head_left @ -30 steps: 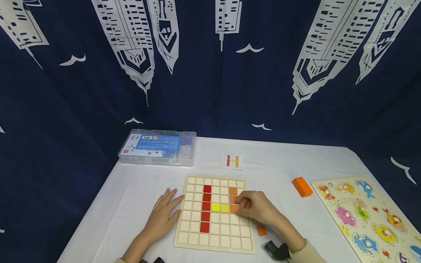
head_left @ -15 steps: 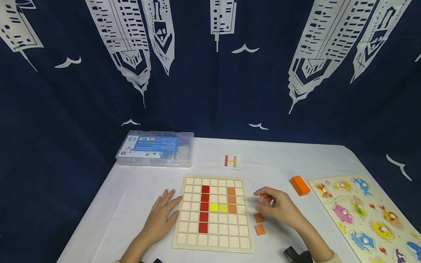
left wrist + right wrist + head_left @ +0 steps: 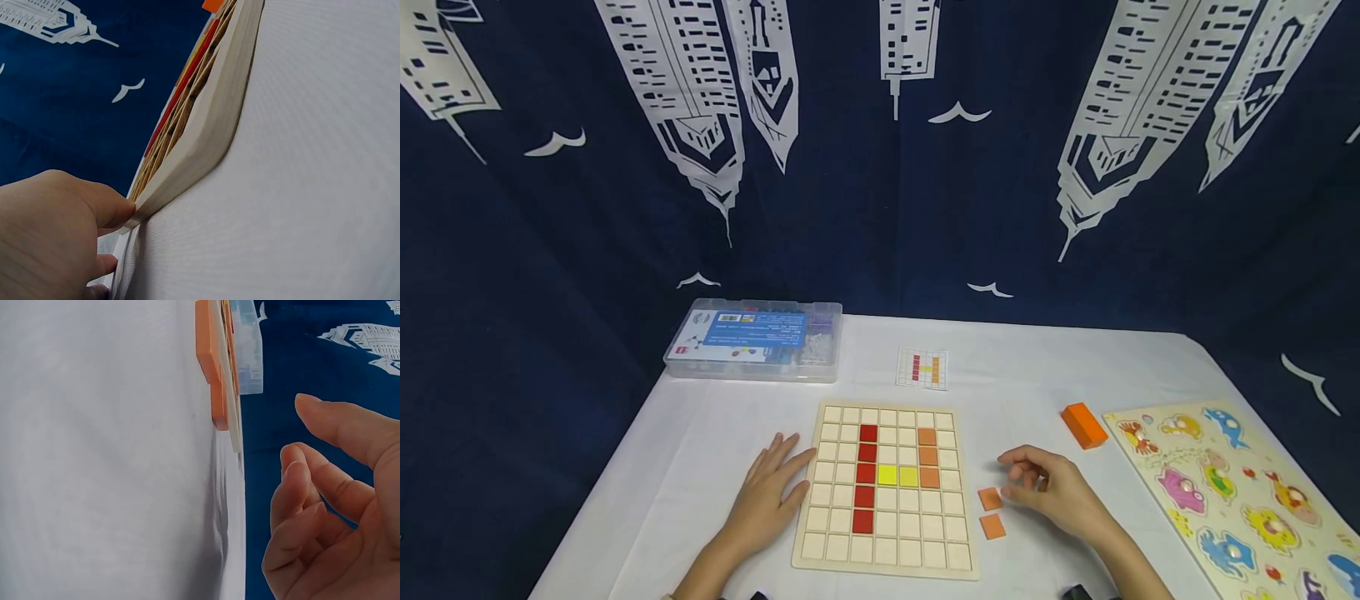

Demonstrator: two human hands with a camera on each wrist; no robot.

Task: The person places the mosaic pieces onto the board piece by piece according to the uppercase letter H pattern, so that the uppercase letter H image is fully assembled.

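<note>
A wooden grid board (image 3: 887, 550) lies in the middle of the table. It bears a column of several red tiles (image 3: 865, 473), two yellow tiles (image 3: 897, 475) beside them and three orange tiles (image 3: 928, 457) in a column on the right. Just off the board's right edge lie two loose orange tiles (image 3: 992, 527). My left hand (image 3: 766, 490) rests spread at the board's left edge; in the left wrist view a fingertip (image 3: 122, 209) touches the wooden rim. Right of the loose tiles, my right hand (image 3: 1051, 490) holds nothing, thumb and fingers loosely bent and apart.
Behind the board lies a small pattern card (image 3: 922, 369). A clear plastic case (image 3: 752, 340) sits at the back left. To the right are an orange block (image 3: 1084, 426) and a wooden animal puzzle (image 3: 1217, 475). A dark blue printed curtain (image 3: 880, 208) hangs behind the table.
My right hand has let go at the orange column and moved right, off the board and past the loose orange tiles, which are now uncovered. My left hand has stayed at the board's edge.
</note>
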